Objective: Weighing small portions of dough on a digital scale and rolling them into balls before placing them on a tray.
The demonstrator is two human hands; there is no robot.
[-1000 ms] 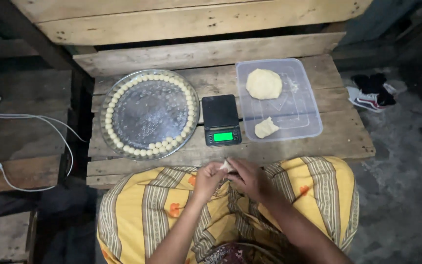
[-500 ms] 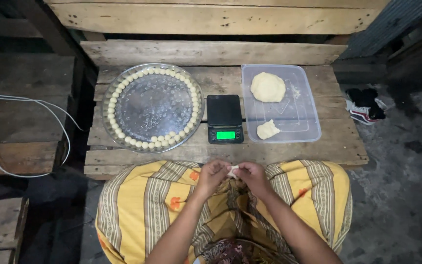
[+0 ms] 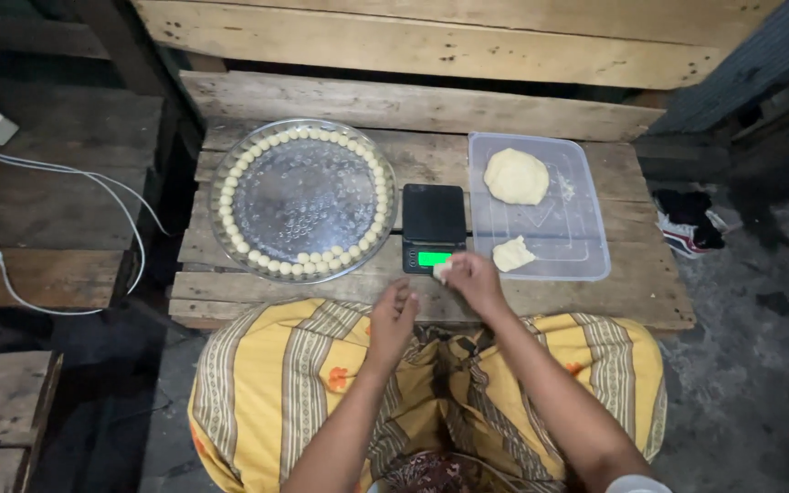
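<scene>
Right hand [image 3: 473, 278] pinches a small dough piece [image 3: 443, 270] beside the scale [image 3: 433, 228].
Left hand [image 3: 394, 319] open, empty; the soft piece may drop short of the scale.

Bare forearms without sleeves, above a yellow wrap skirt [image 3: 294, 393] with brown-grey stripes and orange flowers.

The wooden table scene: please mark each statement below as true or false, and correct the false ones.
1. The right hand holds a small dough piece near the black scale. True.
2. The round glass tray is filled in the middle. False: dough balls line only its rim.
3. The plastic lid carries two dough lumps. True.
4. The left hand grips the tray. False: it touches nothing.
</scene>
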